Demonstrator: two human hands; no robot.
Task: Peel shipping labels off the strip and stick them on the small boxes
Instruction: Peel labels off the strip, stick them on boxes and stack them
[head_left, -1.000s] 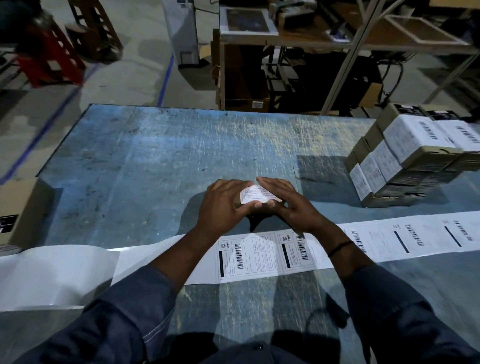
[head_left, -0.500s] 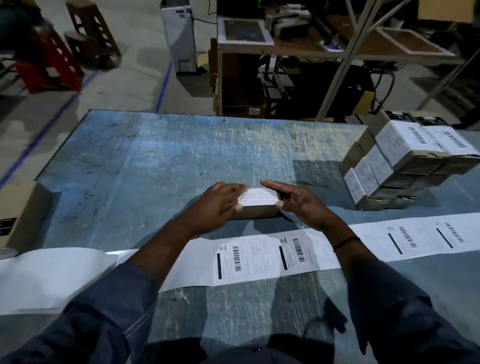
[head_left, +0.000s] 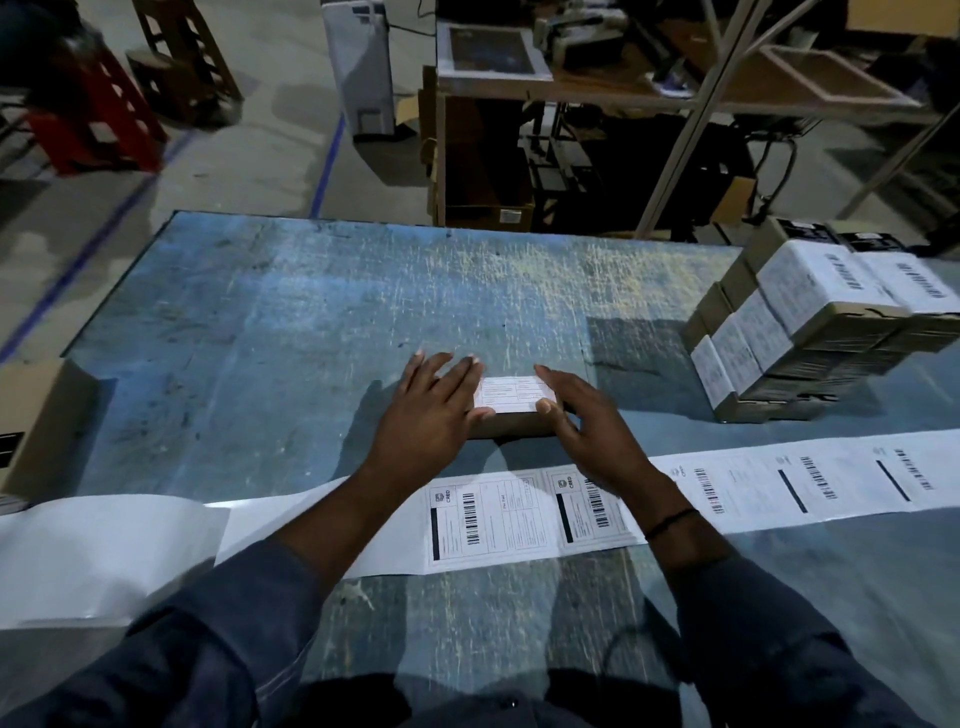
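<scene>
Both hands have spread apart since a moment ago, baring more of the white label (head_left: 514, 393) on top of the small box (head_left: 511, 425). The left hand's fingers, curled at the box's left end half a second back, now lie straight. The left hand (head_left: 431, 410) lies flat and open over the left part of the box, with its fingertips reaching past the far edge to the table (head_left: 311, 312) and its thumb touching the label's near left corner. The right hand (head_left: 582, 421) is open too, its fingers stretched along the box's right end and its thumb tip resting on the label's near right corner. Neither hand grips anything.

The box sits flat on the scratched blue table, near the middle and just beyond the label strip (head_left: 488, 519). This strip runs across the table from left to right under both forearms, carrying printed barcode labels. Its left stretch is bare backing paper (head_left: 104, 551), which curls a little. A black band (head_left: 670, 521) circles the right wrist.

At the right end of the table, well apart from the hands, stands a stack of labelled boxes (head_left: 810, 332). A brown carton (head_left: 36, 426) sits at the table's left edge. Beyond the table a cluttered workbench (head_left: 571, 88) stands in the dim room.
</scene>
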